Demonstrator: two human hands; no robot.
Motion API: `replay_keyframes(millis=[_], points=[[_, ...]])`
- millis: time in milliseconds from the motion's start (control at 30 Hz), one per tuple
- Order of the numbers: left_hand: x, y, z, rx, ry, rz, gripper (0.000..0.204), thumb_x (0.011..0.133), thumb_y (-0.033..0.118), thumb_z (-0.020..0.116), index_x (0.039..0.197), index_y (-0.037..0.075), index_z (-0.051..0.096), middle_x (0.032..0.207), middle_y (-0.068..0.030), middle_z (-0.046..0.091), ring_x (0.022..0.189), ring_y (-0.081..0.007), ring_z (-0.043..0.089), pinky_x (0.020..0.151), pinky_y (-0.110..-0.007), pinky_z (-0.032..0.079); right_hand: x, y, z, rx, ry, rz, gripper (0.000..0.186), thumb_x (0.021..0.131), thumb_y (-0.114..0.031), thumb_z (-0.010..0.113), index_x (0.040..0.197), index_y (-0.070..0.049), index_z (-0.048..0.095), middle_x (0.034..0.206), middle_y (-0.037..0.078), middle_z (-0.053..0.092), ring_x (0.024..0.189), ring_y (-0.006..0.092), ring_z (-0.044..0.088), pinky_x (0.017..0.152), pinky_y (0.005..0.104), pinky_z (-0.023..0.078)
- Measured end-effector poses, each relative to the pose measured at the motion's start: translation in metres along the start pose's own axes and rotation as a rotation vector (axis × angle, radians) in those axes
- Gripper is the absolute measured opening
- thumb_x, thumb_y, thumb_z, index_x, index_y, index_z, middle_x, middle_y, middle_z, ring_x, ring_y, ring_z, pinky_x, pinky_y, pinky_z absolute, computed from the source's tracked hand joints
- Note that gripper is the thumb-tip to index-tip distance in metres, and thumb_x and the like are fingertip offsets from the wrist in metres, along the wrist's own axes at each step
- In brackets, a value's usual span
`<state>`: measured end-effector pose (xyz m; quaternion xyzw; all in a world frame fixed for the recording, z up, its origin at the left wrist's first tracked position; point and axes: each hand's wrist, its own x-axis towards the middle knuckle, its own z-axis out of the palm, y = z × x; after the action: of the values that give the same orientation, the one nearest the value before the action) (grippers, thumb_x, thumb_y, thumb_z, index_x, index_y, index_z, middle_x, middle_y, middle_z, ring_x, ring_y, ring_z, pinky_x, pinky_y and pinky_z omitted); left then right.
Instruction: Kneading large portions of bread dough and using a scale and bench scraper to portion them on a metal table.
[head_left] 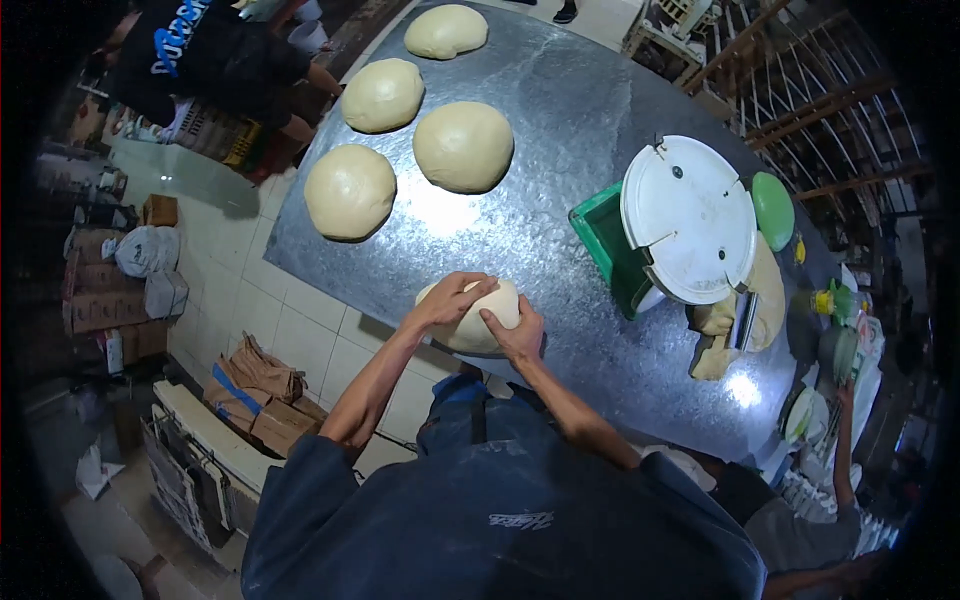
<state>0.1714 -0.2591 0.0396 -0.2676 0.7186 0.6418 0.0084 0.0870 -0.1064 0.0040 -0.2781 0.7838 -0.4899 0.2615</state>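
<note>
At the near edge of the dark metal-like tabletop [560,210], a pale piece of dough [475,325] lies between my two hands. My left hand [455,300] presses on its upper left side, with the fingers together and reaching across the top. From the right, my right hand [518,332] cups the dough, its thumb pointing in over the surface. The underside of the dough is hidden. Several smooth, rounded dough balls stand farther off, the closest being one at the left edge [350,192] and another beside it [463,147].
Right of my hands stands a green scale [608,245] with a round white top [690,220]. Beyond it are a green lid [773,208], a scraper [744,320] and loose dough [766,295]. Other people work at far left and lower right. Cardboard boxes [285,425] sit on the floor, left.
</note>
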Motion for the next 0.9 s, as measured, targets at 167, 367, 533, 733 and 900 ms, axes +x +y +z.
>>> replay_keyframes(millis=[167,367,533,733,900], points=[[-0.058,0.081,-0.033,-0.074,0.190,0.218,0.049,0.090,0.049,0.055,0.093,0.000,0.061,0.076,-0.0063,0.060,0.073,-0.0121,0.056,0.065,-0.028,0.046,0.042,-0.126,-0.072,-0.154,0.051,-1.011,0.054,0.054,-0.047,0.087,0.062,-0.008,0.050,0.060,0.006,0.046,0.056,0.0246,0.048,0.054,0.0367,0.036],[-0.087,0.019,0.058,0.238,0.743,0.661,0.051,0.091,0.049,0.053,0.088,0.000,0.065,0.078,-0.0166,0.063,0.071,-0.0299,0.062,0.067,-0.039,0.047,0.022,-0.072,-0.112,-0.357,-0.275,-1.304,0.034,0.064,-0.044,0.072,0.079,-0.016,0.060,0.085,-0.001,0.057,0.089,0.0199,0.056,0.088,0.0402,0.040],[-0.113,-0.031,0.151,0.150,0.149,-0.509,0.046,0.097,0.035,0.043,0.100,-0.006,0.064,0.099,-0.0298,0.063,0.095,-0.0432,0.061,0.084,-0.045,0.045,-0.018,0.004,-0.109,-0.796,-1.455,-0.529,0.044,0.071,-0.050,0.073,0.083,-0.008,0.068,0.090,0.008,0.066,0.086,0.0280,0.063,0.076,0.0429,0.047],[-0.056,-0.026,-0.022,0.705,0.879,-0.011,0.045,0.097,0.037,0.045,0.131,0.008,0.051,0.125,-0.0248,0.052,0.119,-0.0400,0.048,0.104,-0.043,0.034,0.067,-0.095,-0.114,-0.034,-0.535,-0.376,0.045,0.081,-0.031,0.072,0.116,-0.006,0.059,0.108,0.018,0.060,0.099,0.0316,0.060,0.085,0.0391,0.048],[0.039,-0.024,-0.084,0.448,0.621,0.045,0.043,0.092,0.041,0.055,0.124,0.013,0.058,0.118,-0.0235,0.056,0.107,-0.0394,0.055,0.093,-0.043,0.043,0.094,-0.028,-0.014,-0.114,-0.092,-0.063,0.050,0.087,-0.039,0.062,0.123,-0.005,0.054,0.116,0.020,0.051,0.109,0.0370,0.052,0.092,0.0417,0.044]])
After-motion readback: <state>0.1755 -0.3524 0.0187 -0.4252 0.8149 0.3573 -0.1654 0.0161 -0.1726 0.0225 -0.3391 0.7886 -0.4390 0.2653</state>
